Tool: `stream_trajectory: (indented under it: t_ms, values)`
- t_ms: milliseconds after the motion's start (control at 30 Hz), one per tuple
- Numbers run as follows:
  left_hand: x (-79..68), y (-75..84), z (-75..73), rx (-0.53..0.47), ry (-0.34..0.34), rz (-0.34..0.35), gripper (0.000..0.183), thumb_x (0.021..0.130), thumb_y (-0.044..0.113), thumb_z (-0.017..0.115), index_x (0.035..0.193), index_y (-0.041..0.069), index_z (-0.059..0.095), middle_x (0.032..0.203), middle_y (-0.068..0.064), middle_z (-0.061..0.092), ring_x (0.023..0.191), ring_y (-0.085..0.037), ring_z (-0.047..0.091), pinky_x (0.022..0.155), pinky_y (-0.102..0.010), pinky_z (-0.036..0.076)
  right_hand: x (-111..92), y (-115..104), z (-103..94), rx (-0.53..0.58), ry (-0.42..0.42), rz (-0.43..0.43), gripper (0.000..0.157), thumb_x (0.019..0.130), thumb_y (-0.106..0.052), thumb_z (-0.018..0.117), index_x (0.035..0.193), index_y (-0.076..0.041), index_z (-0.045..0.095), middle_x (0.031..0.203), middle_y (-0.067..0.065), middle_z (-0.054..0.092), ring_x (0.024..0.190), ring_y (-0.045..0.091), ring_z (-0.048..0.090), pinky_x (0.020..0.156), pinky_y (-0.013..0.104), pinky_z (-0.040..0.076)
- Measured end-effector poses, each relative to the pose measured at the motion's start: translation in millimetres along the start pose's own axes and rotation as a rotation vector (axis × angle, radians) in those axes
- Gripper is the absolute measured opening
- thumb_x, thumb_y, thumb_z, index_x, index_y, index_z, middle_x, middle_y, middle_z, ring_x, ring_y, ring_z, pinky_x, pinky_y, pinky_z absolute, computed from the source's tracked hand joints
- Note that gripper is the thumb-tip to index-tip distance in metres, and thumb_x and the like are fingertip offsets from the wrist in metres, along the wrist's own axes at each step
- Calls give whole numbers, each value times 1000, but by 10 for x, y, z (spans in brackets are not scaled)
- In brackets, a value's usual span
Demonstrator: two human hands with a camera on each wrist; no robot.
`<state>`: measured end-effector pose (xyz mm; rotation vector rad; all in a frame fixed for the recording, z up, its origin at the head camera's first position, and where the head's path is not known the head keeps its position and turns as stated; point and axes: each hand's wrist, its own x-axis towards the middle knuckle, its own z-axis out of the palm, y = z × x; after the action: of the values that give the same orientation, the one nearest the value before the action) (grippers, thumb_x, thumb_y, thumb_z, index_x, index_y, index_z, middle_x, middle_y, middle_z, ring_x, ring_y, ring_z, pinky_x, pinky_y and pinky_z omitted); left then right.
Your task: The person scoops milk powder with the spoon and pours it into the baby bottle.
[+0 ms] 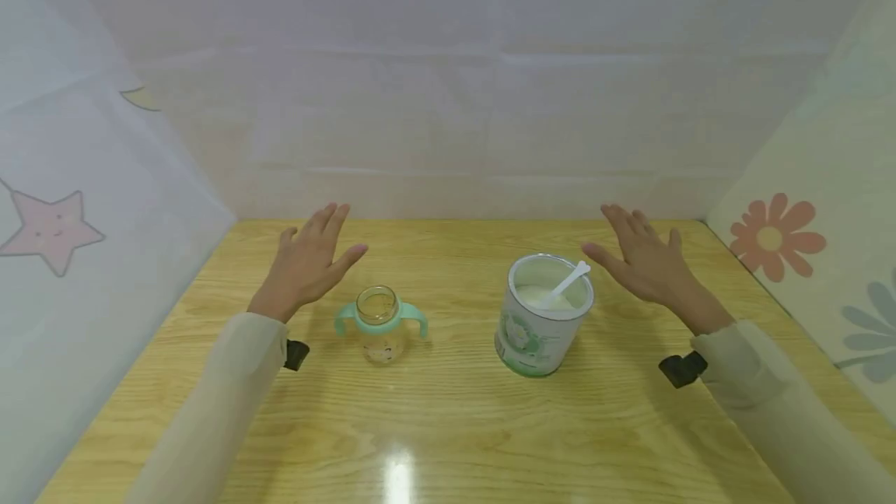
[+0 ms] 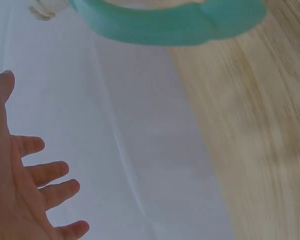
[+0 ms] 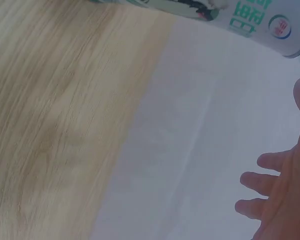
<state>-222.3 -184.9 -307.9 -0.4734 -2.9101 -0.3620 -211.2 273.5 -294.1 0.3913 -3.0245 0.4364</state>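
Note:
A clear baby bottle (image 1: 382, 342) with a mint-green collar and two handles stands upright and uncapped on the table. My left hand (image 1: 302, 264) hovers beyond it to the left, fingers spread and holding nothing. One green handle (image 2: 155, 22) crosses the top of the left wrist view. To the right stands an open milk powder can (image 1: 535, 333), white with a green base. Pale powder (image 1: 535, 295) lies inside, and a white scoop (image 1: 565, 283) leans out over the rim. Beside the can, on its right, my right hand (image 1: 644, 259) is raised with straight fingers, apart from it.
The wooden table (image 1: 448, 434) runs back to a pale cloth backdrop (image 1: 448, 123). Cloth side walls stand left and right, printed with a pink star (image 1: 52, 232) and a red flower (image 1: 777, 238). Dark wrist cameras (image 1: 682, 369) sit at both cuffs.

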Motion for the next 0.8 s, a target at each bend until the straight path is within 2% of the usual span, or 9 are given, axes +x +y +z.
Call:
stream_trajectory:
  t_ms: [333,533,800]
  values:
    - [12,174,-63,-15,5,60,76,98,58,33,154,11,13,156,-18,22,140,-38,29,105,-62,27,-135,-148,-40,3,16,-44,74,99,-52,37,153,-7,13,150,32,24,134,56,22,96,80,5]
    - [11,299,-92,-37,17,101,77,97,58,37,153,11,14,155,-17,26,138,-37,32,104,-61,29,-222,-214,-43,38,38,-83,69,100,-46,39,150,-1,22,147,27,35,128,52,35,94,76,17]
    - [-26,459,-128,-59,41,160,80,94,55,48,152,7,20,151,-17,33,135,-37,38,104,-59,33,-290,-299,-23,57,65,-118,63,100,-41,44,143,4,33,141,26,43,120,49,46,94,72,25]
